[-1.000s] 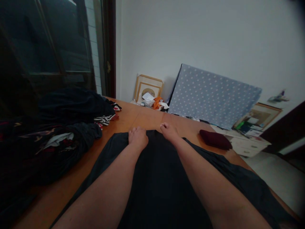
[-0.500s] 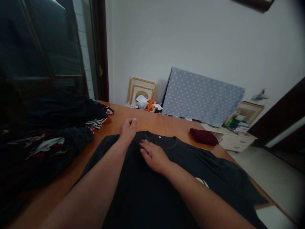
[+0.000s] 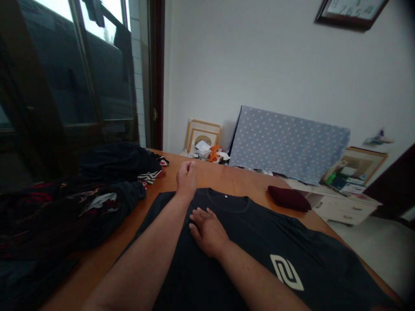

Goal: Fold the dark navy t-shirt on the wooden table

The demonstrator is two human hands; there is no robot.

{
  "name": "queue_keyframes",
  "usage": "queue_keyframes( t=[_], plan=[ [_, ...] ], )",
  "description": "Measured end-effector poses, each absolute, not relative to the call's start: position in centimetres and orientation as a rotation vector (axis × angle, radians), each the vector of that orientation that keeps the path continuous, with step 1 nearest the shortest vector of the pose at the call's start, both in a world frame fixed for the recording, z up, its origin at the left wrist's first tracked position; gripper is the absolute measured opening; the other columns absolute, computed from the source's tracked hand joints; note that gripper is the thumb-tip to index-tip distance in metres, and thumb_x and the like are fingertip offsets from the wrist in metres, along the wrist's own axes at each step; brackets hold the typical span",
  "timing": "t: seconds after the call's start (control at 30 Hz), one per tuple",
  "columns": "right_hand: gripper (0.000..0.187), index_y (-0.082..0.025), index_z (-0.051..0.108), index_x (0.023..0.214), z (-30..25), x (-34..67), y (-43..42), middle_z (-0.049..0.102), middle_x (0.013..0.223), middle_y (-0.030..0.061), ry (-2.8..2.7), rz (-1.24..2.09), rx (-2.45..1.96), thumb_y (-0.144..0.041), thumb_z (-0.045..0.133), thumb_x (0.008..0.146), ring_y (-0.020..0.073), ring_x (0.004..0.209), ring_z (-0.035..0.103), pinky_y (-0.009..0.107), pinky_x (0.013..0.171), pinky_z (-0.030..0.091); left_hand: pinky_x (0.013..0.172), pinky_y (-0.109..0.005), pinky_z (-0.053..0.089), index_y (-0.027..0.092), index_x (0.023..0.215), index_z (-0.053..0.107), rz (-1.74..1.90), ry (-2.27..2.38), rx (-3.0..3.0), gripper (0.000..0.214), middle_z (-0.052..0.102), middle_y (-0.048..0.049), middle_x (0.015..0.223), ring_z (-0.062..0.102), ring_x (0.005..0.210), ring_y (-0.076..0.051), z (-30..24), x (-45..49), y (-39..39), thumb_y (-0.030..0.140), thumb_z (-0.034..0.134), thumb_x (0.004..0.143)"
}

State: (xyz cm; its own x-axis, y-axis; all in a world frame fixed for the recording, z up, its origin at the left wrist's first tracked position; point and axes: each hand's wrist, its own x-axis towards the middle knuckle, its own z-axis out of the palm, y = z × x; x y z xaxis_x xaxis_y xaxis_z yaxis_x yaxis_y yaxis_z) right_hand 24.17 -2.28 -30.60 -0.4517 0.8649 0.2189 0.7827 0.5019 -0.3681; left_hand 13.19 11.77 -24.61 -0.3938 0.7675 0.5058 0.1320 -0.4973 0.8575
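A black T-shirt (image 3: 246, 233) lies spread on the wooden table, collar away from me, with a pale logo (image 3: 287, 272) on its chest. Flat on the cloth below the collar rests my right hand (image 3: 209, 231), palm down, fingers slightly bent and holding nothing. My left hand (image 3: 187, 179) is closed in a fist at the shirt's left shoulder, just past the fabric's edge. The inside of that fist is hidden, so I cannot tell whether it grips anything. The shirt's lower part runs out of view beneath my forearms.
A heap of dark clothes (image 3: 97, 207) covers the left side of the wooden table (image 3: 210, 172). On the far right lies a folded maroon cloth (image 3: 288, 198). Behind the table are a polka-dot cloth (image 3: 288, 142), a picture frame (image 3: 202, 129) and a white drawer cabinet (image 3: 346, 209).
My view has shifted up and left, bringing the whole logo into sight. Both hands keep nearly the same places on the shirt, the left still closed and the right still flat.
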Motion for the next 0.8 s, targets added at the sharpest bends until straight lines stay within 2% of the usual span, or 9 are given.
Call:
queue_keyframes(
  t=[0.27, 0.4, 0.47, 0.53, 0.6, 0.7, 0.8],
  plan=[
    [0.045, -0.019, 0.057, 0.136, -31.2, 24.2, -2.3, 0.052, 0.145, 0.011, -2.39, 0.263, -1.375, -0.037, 0.041, 0.099, 0.0226, 0.141, 0.039, 0.046, 0.12, 0.02, 0.068, -0.028, 0.048, 0.017, 0.078, 0.058, 1.879, 1.348, 1.167, 0.021, 0.062, -0.0027, 0.075, 0.06, 0.07, -0.015, -23.4, 8.3, 12.4, 0.031, 0.046, 0.088],
    [0.044, -0.019, 0.057, 0.136, -31.5, 24.2, -2.3, 0.052, 0.146, 0.01, -2.395, 0.239, -1.399, -0.037, 0.041, 0.099, 0.0222, 0.142, 0.037, 0.045, 0.12, 0.021, 0.07, -0.028, 0.05, 0.017, 0.082, 0.062, 1.811, 1.423, 1.249, 0.021, 0.066, -0.005, 0.079, 0.062, 0.073, -0.016, -23.5, 2.6, 8.9, 0.031, 0.047, 0.088],
    [0.045, -0.02, 0.056, 0.136, -31.7, 24.2, -2.3, 0.051, 0.146, 0.0098, -2.401, 0.226, -1.411, -0.038, 0.042, 0.098, 0.0222, 0.143, 0.036, 0.045, 0.119, 0.022, 0.076, -0.031, 0.051, 0.017, 0.085, 0.065, 1.727, 1.477, 1.387, 0.024, 0.069, -0.0067, 0.084, 0.065, 0.08, -0.018, -24.5, 0.0, 5.9, 0.032, 0.048, 0.088],
    [0.045, -0.02, 0.056, 0.137, -31.8, 24.1, -2.3, 0.051, 0.146, 0.0095, -2.413, 0.214, -1.413, -0.038, 0.042, 0.098, 0.0226, 0.142, 0.037, 0.045, 0.119, 0.023, 0.087, -0.034, 0.051, 0.018, 0.093, 0.068, 1.521, 1.581, 1.715, 0.031, 0.072, -0.0089, 0.096, 0.066, 0.093, -0.021, -26.1, -1.9, 2.4, 0.036, 0.043, 0.092],
    [0.046, -0.02, 0.056, 0.137, -31.8, 24.0, -2.4, 0.051, 0.146, 0.0093, -2.425, 0.194, -1.413, -0.039, 0.041, 0.098, 0.0228, 0.142, 0.038, 0.044, 0.119, 0.025, 0.102, -0.036, 0.044, 0.019, 0.112, 0.068, 1.282, 1.629, 2.013, 0.039, 0.07, -0.0109, 0.117, 0.062, 0.113, -0.022, -27.7, -2.9, -1.0, 0.039, 0.038, 0.095],
    [0.046, -0.02, 0.055, 0.138, -31.5, 23.8, -2.8, 0.051, 0.146, 0.0096, -2.428, 0.153, -1.431, -0.039, 0.04, 0.099, 0.023, 0.141, 0.038, 0.044, 0.118, 0.026, 0.117, -0.045, 0.025, 0.024, 0.14, 0.053, 0.756, 1.608, 2.3, 0.054, 0.05, -0.0099, 0.149, 0.041, 0.141, -0.025, -29.6, -3.1, -5.1, 0.049, 0.038, 0.095],
    [0.045, -0.02, 0.055, 0.138, -30.5, 23.5, -3.4, 0.05, 0.148, 0.0096, -2.432, 0.135, -1.469, -0.037, 0.039, 0.099, 0.0228, 0.141, 0.039, 0.043, 0.117, 0.028, 0.119, -0.057, 0.009, 0.026, 0.149, 0.043, 0.4, 1.662, 2.434, 0.068, 0.033, -0.0095, 0.159, 0.023, 0.149, -0.029, -30.5, -2.9, -7.1, 0.061, 0.042, 0.091]
  ],
)
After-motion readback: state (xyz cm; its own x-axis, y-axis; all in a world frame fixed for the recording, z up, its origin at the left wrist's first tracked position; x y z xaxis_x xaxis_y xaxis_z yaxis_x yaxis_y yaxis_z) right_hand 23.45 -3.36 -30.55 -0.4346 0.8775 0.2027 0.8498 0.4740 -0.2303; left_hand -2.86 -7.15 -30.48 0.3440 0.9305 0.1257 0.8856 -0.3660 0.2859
